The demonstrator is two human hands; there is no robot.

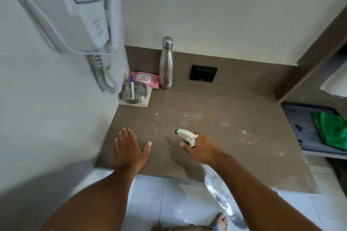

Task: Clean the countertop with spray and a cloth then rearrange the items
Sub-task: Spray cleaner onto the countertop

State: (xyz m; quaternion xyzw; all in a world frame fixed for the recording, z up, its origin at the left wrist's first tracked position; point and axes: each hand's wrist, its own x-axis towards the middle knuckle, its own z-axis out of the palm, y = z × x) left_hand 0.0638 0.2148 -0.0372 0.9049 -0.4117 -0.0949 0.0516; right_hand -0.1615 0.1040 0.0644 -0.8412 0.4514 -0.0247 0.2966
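Surface (216,103): brown, flecked with white droplets across its middle. Spray bottle (221,191): clear, in my right hand (201,148), grip closed round its neck, white-and-green nozzle held just over the front of the surface. Green cloth (331,130): folded on a dark tray (300,127) at the right. Steel flask (166,63): upright at the back wall. My left hand (129,149): flat, fingers spread, on the surface's front-left edge.

Your right hand (201,149) grips a clear plastic spray bottle (216,180) with its white-and-green nozzle over the brown stone-look countertop (216,103) speckled with white droplets (189,118), while your left hand (129,148) lies flat, fingers spread, near its front edge, and a green cloth (332,129) lies on a dark tray (298,127) to the right.
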